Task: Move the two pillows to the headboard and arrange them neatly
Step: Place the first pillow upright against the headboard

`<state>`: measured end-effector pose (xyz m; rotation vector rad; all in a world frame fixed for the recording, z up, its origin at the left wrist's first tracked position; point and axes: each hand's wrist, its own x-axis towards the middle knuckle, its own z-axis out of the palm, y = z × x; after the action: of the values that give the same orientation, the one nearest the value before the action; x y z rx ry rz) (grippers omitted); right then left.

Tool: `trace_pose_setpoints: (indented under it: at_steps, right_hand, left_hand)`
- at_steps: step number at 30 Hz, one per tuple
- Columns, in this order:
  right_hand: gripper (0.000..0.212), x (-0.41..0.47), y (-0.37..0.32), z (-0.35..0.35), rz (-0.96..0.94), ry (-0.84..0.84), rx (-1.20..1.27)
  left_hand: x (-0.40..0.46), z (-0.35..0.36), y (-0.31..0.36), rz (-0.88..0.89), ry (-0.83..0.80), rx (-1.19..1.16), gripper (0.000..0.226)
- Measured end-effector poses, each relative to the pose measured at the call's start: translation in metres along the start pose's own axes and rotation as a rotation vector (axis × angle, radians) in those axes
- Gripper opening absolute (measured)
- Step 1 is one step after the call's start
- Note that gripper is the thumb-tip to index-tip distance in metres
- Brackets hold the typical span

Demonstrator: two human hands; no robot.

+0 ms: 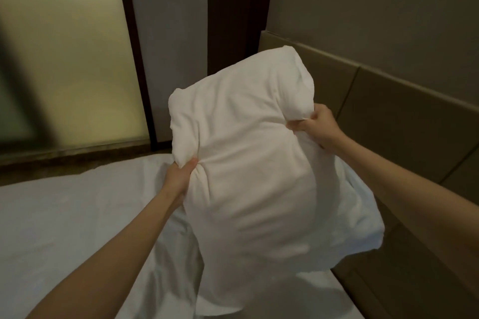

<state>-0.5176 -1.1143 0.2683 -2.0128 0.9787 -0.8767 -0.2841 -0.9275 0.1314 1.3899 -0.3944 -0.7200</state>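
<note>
Head view: both hands grip one white pillow above the bed.

Mid-frame, the pillow (246, 163) stands upright; left hand (180, 176) bunches its left edge, right hand (317, 124) pinches its right edge. Beyond, another pillow (363, 215) lies against the padded headboard (401, 116) at right; frosted glass panel (77, 59) upper left.

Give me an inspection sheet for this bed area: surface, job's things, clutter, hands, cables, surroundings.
Surface: bed sheet, white, wrinkled.
Job's things: held pillow lifted upright above the bed; second pillow partly hidden behind it, beside the headboard.
Clutter: nothing seen.
Hands: left hand and right hand each pinch a side of the held pillow, fingers closed on fabric.
Cables: nothing seen.
Surroundings: frosted glass panel in dark frame, grey wall.
</note>
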Motion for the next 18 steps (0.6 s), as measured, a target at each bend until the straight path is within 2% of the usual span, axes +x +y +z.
trace_pose_setpoints:
  at_steps: [7,11,14,18]
  right_hand:
    - [0.027,0.117,0.028,0.009,-0.096,0.039,-0.187]
    - [0.026,0.175,0.056,0.012,-0.169,0.028,-0.294]
    - [0.029,0.212,0.075,0.023,-0.179,0.056,-0.378]
    - [0.035,0.249,0.108,0.057,-0.183,0.103,-0.649]
  left_hand:
    - [0.104,0.066,-0.025,-0.028,0.077,0.017,0.054]
    - [0.161,0.101,-0.047,-0.036,0.061,0.021,0.051]
    - [0.203,0.115,-0.060,-0.042,0.015,0.144,0.056]
    - [0.245,0.109,-0.069,-0.102,0.135,0.356,0.066]
